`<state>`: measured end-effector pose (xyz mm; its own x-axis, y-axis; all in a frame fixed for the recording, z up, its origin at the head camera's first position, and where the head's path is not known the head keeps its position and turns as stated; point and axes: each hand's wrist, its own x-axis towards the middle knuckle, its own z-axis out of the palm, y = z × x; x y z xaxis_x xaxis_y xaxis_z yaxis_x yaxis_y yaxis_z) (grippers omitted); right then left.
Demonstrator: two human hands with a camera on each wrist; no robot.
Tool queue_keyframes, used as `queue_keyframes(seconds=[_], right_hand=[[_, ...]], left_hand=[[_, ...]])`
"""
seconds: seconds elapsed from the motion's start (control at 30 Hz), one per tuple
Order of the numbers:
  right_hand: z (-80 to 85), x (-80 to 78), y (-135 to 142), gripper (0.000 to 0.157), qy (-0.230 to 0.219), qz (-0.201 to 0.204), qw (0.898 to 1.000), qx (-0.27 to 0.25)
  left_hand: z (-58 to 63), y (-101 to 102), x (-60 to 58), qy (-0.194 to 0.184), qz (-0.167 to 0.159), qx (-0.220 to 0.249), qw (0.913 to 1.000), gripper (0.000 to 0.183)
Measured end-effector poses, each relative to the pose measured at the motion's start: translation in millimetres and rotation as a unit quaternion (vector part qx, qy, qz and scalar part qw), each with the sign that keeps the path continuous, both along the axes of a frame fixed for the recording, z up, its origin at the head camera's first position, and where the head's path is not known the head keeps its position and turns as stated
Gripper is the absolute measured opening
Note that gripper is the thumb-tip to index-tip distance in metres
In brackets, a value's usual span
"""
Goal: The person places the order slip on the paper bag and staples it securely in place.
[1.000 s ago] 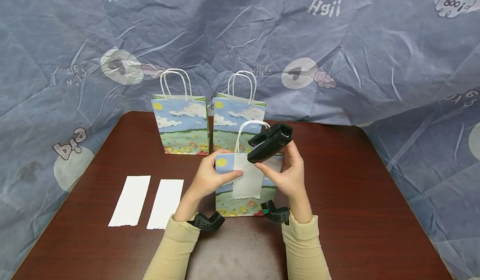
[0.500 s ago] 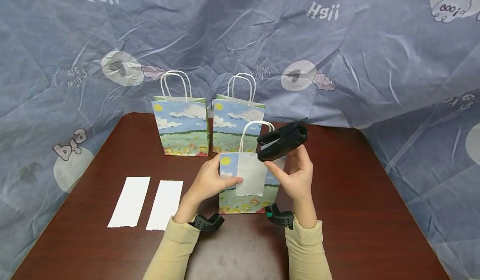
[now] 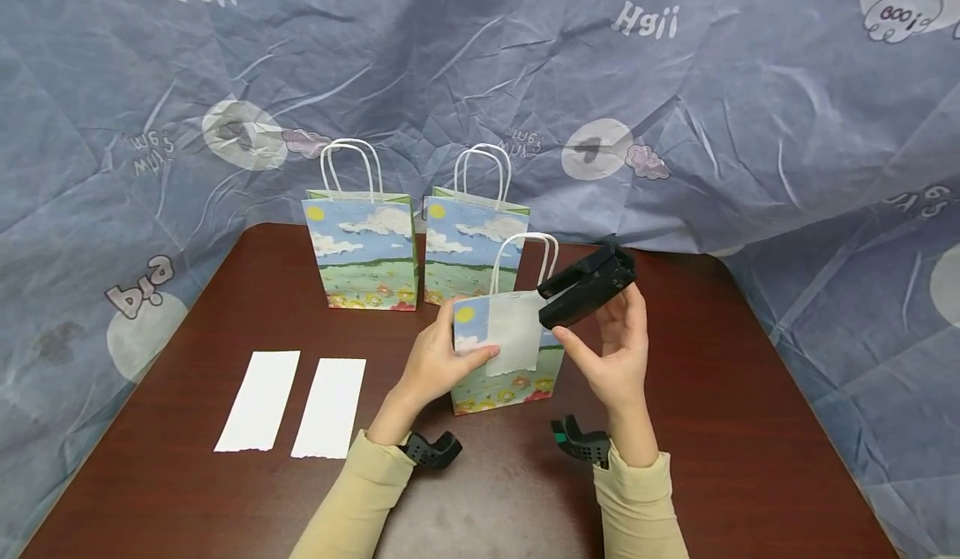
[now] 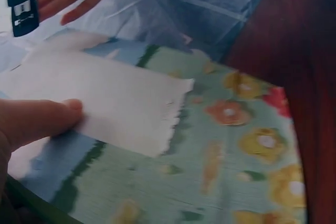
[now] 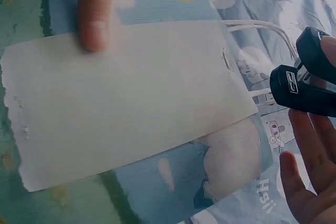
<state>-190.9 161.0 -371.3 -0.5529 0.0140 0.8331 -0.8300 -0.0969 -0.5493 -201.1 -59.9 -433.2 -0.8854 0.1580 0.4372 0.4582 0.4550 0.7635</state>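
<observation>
My left hand [image 3: 438, 359] grips the left side of a small paper gift bag [image 3: 498, 394] painted with sky and flowers. Its thumb presses on a white paper strip [image 3: 514, 336] lying over the bag's front, torn along the lower edge. In the right wrist view a staple [image 5: 226, 60] shows near the strip's top end. White twisted handles [image 3: 498, 263] rise from the bag, which tilts slightly. To its right, my right hand [image 3: 622, 357] holds a black stapler [image 3: 588, 291] between thumb and fingers, its jaws apart and its near end overlapping the strip's upper corner in the head view.
Two matching gift bags, one at the left [image 3: 367, 251] and one at the right [image 3: 468, 247], stand upright at the back of the brown table [image 3: 735, 426]. Two loose white strips [image 3: 258, 401] lie at the left. A printed grey-blue cloth [image 3: 480, 67] hangs behind.
The stapler has moved right, from over the strip to the bag's upper right corner. The bag has shifted right and tilted in my left hand, its lower edge now higher in view.
</observation>
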Motion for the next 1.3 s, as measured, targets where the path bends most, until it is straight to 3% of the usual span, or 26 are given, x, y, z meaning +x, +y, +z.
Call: queue_keyframes(seconds=[0.23,0.37,0.6,0.77,1.03,1.17,1.3], right_hand=[[-3.2,0.3,9,0.099,0.002,0.017,1.000,0.006],[-5.9,0.7,17,0.102,0.001,0.006,1.000,0.025],[-15.1,0.5,39,0.101,-0.019,0.005,0.997,0.070],[-23.8,2.3,52,0.102,-0.043,0.003,0.994,0.095],[-26.6,18.6,61,0.106,-0.081,0.001,0.986,0.144],[-34.2,23.7,69,0.106,-0.106,-0.005,0.982,0.158],[-46.7,27.5,80,0.108,-0.164,-0.025,0.966,0.198]], left_hand=[[-10.3,11,-0.5,0.014,0.003,-0.013,0.9998,0.075],[-12.9,14,-0.1,0.005,0.011,-0.063,0.9979,0.079],[-16.1,17,1.0,-0.019,0.054,-0.155,0.9862,0.086],[-17.2,18,3.1,-0.033,0.085,-0.193,0.9770,0.084],[-22.2,25,6.0,-0.047,0.108,-0.198,0.9731,0.085],[-28.4,32,5.7,-0.018,0.132,-0.191,0.9725,0.081],[-37.0,39,5.2,0.008,0.154,-0.171,0.9731,0.081]])
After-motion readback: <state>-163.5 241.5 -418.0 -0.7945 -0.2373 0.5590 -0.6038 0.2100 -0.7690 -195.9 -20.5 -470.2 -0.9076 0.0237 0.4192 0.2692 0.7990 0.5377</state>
